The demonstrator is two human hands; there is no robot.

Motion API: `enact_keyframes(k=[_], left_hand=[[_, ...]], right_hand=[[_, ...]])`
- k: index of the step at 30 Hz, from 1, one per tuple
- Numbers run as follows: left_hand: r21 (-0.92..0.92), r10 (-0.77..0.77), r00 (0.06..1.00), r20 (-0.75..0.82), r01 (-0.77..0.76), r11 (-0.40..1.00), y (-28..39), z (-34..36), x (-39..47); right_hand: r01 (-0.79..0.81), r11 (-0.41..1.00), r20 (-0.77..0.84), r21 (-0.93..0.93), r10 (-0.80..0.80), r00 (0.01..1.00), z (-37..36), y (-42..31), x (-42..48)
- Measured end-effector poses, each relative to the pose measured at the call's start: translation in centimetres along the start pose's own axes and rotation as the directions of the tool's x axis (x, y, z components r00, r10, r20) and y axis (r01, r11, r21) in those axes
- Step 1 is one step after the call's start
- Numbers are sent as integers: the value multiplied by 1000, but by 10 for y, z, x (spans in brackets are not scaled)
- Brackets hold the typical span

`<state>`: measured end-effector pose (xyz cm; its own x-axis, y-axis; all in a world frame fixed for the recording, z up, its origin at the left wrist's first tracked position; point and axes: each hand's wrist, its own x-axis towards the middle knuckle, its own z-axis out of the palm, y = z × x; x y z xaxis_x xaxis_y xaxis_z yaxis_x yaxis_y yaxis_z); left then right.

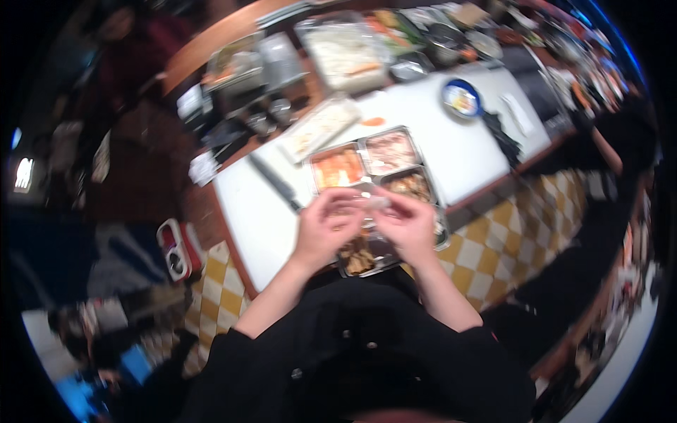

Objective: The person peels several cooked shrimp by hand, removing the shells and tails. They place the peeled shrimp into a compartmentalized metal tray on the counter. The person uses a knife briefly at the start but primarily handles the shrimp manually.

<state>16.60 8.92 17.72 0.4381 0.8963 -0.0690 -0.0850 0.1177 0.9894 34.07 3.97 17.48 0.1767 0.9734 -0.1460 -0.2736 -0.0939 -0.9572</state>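
Note:
My left hand (329,228) and my right hand (406,224) meet fingertip to fingertip above a set of metal food pans. A small whitish piece (377,203), blurred, sits at the fingertips of my right hand. The left fingers curl close beside it; whether they grip it too cannot be made out. Under and beyond the hands lie a pan of orange food pieces (336,166), a pan of pale pinkish shredded food (390,151) and a pan of brown pieces (406,184). Nearer to me, brown strips (358,259) fill another compartment, partly hidden by my hands.
A dark-bladed knife (272,177) lies on the white board (248,227) left of the pans. Behind them are a long pale tray (323,127) and a large container of white food (344,55). A blue-rimmed bowl (462,99) stands right. Another person (629,132) is at far right.

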Motion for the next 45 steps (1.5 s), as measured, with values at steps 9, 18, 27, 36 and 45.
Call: enact_keyframes(k=[9,18,27,36,45], left_hand=[[-84,36,999,3,-36,996,1,-6,-8],[-93,58,997,-48,-62,994,-2,-9,-14],[-22,71,996,-47,-72,997,2,-20,-19],[-186,39,995,-94,-56,981,-2,-32,-24],[-331,-49,995,-84,18,944,-3,-32,-21]], right_hand=[[23,998,-6,66,-22,1000,10,2,3],[42,999,-8,27,-42,999,16,5,3],[65,998,-26,16,-65,998,24,15,3],[69,997,3,-44,-69,998,38,15,5],[-11,990,10,142,10,1000,36,13,8]])
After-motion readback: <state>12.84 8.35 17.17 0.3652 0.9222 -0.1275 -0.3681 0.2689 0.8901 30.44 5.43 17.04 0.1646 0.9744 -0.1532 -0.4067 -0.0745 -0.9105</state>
